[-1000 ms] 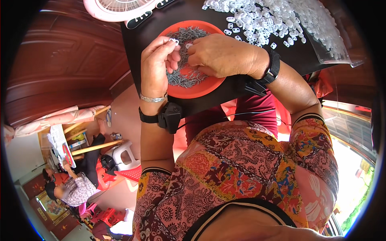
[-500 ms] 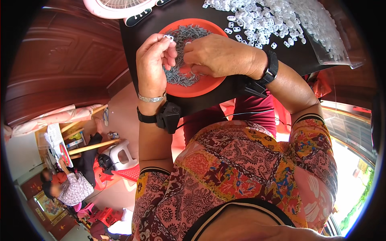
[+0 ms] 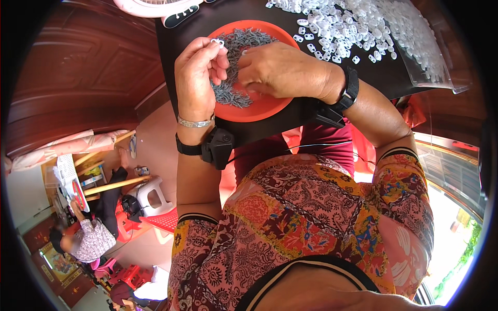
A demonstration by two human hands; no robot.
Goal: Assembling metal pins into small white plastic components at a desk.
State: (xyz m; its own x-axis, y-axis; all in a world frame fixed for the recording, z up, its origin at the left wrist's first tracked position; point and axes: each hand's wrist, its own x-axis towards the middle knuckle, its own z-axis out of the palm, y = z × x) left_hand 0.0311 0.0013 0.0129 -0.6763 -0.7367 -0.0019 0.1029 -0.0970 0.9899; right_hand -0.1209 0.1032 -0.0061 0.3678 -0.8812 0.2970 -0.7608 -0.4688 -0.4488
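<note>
A small white plastic clip with two holes is pinched between the thumb and forefinger of my left hand, over the left rim of a round red tray. Grey screws lie scattered in that tray, thickest along its far and left parts. My right hand reaches over the tray from the right, fingers bent and closed together just above the screws. Whatever its fingertips hold, if anything, is hidden behind the hand.
A heap of white clips covers the dark table's far right, spilling from a clear plastic container. A pink fan stands at the far left. People sit farther off to the left, near a white stool.
My right fingers have shifted slightly over the screws. The left hand still pinches the white clip. The whole view has tilted a little.
</note>
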